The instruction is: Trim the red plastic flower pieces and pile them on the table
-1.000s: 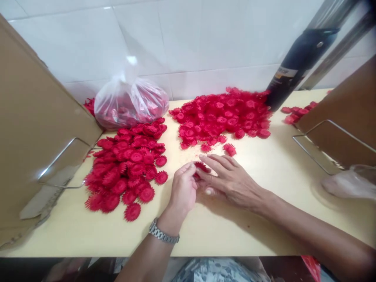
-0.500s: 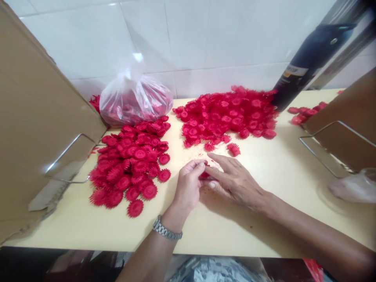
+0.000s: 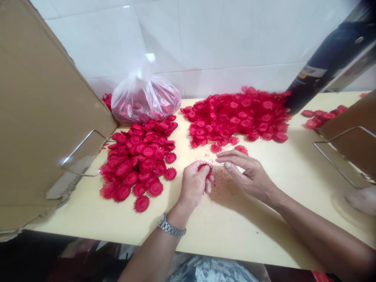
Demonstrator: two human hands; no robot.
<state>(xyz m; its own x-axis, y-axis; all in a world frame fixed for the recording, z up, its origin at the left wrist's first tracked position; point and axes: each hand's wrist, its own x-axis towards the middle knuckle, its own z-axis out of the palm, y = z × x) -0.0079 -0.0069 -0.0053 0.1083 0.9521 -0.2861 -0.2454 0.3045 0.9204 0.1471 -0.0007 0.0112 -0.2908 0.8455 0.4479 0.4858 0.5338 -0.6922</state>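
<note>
My left hand (image 3: 194, 181) is closed on a small red fringed disc (image 3: 208, 170), shaped like a flower head, with the thumb pressed on top of it. To the right of it, my right hand (image 3: 248, 172) hovers apart, fingers stretched out and holding nothing. Left of my hands lies a heap of red fringed discs (image 3: 141, 160) with toothed rims. Beyond my hands spreads a second heap of red discs (image 3: 237, 113), and a single disc (image 3: 241, 149) sits just behind my right fingers. Red crumbs (image 3: 225, 184) dot the tabletop between my hands.
A knotted plastic bag (image 3: 147, 100) of red pieces stands against the tiled wall (image 3: 199, 39). Cardboard boxes flank the yellow table (image 3: 235, 235), the left cardboard (image 3: 44, 109) holding a wire handle (image 3: 78, 152). A dark cylinder (image 3: 323, 66) leans at the back right, near more red discs (image 3: 323, 115).
My right hand has drawn away from the disc to the right and its fingers have opened. My left hand keeps hold of the disc. The camera view has shifted slightly left.
</note>
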